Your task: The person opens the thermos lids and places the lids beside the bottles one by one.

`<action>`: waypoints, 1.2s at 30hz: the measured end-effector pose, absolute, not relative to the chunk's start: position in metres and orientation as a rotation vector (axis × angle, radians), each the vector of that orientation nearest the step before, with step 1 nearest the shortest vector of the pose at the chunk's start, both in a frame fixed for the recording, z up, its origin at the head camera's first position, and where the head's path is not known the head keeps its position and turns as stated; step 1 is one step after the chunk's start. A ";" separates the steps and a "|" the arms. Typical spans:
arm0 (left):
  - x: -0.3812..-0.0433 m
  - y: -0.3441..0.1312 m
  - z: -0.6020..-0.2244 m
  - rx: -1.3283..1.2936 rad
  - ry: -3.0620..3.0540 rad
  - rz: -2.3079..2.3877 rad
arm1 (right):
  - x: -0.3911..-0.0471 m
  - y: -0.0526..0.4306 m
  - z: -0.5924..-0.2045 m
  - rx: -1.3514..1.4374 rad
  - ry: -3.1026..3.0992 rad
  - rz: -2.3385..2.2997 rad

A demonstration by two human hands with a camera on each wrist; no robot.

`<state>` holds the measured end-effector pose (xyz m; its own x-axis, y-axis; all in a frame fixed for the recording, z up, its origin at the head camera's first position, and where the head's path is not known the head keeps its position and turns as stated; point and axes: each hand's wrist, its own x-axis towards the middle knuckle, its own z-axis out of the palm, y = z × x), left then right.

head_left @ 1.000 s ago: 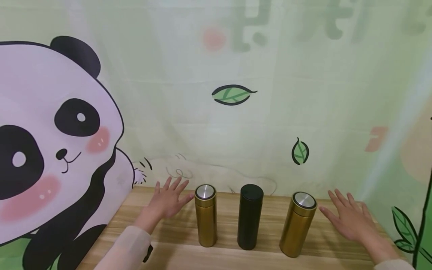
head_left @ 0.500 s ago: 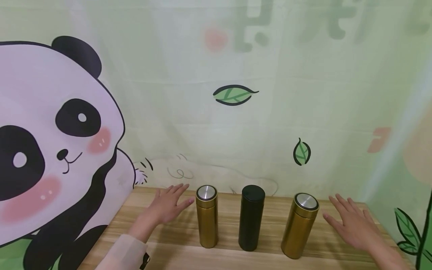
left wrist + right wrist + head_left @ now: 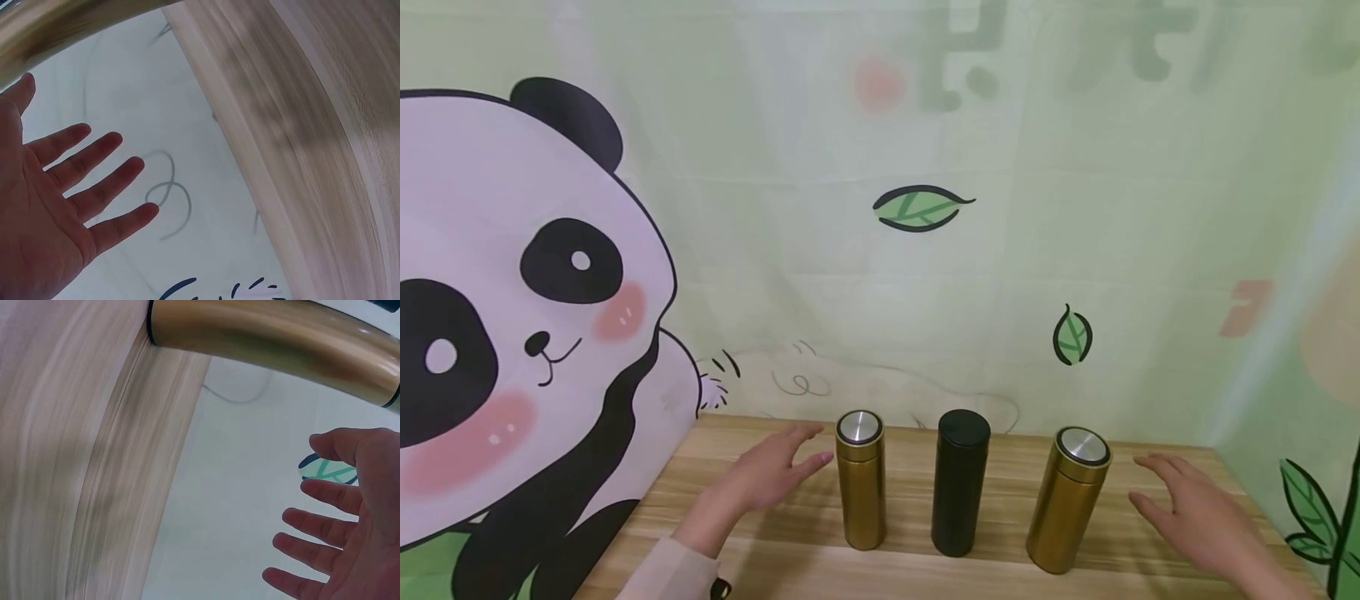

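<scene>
Three slim thermos bottles stand upright in a row on the wooden table. The left gold thermos [image 3: 862,492] and the right gold thermos [image 3: 1066,508] have silver-topped lids; the black thermos [image 3: 958,492] between them is dark all over. Just left of the left gold thermos is my left hand [image 3: 767,475], its fingers extended, holding nothing. My right hand [image 3: 1195,512] hovers to the right of the right gold thermos, palm turned toward it, with a gap between. In both wrist views the fingers are spread, and a gold thermos [image 3: 269,344] lies beyond the thumb.
The wooden table [image 3: 805,575] ends at the back against a pale green cloth [image 3: 760,250] printed with a large panda [image 3: 580,192] and leaves. Printed plants rise at the right edge. A small black item [image 3: 720,588] shows at my left sleeve.
Both hands have lowered slightly, and their fingers have come closer together and tipped forward. The right hand has shifted a little to the right. The three thermos bottles have stayed in place.
</scene>
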<state>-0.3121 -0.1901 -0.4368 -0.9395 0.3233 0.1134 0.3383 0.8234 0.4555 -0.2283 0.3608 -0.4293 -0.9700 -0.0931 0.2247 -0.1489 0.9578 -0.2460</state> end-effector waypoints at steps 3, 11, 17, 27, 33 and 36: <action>-0.309 -0.189 -0.438 -0.542 -2.974 -0.761 | -0.223 0.359 -0.427 0.177 -2.886 0.419; -0.300 -0.187 -0.436 -0.561 -2.962 -0.826 | -0.211 0.354 -0.421 0.062 -2.913 0.546; -0.292 -0.186 -0.433 -0.592 -2.946 -0.882 | -0.204 0.340 -0.415 -0.005 -2.924 0.663; -0.285 -0.188 -0.436 -0.672 -2.916 -0.930 | -0.196 0.304 -0.418 0.070 -2.894 0.716; -0.280 -0.189 -0.440 -0.728 -2.896 -0.973 | -0.194 0.279 -0.424 0.173 -2.847 0.789; -0.279 -0.190 -0.443 -0.748 -2.887 -0.989 | -0.194 0.268 -0.425 0.215 -2.829 0.821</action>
<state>-0.2792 -0.1900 -0.4433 -0.8866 0.4378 0.1491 0.4373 0.6885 0.5785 -0.1942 0.2676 -0.4246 -0.9718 -0.0860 0.2194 -0.1901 0.8363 -0.5143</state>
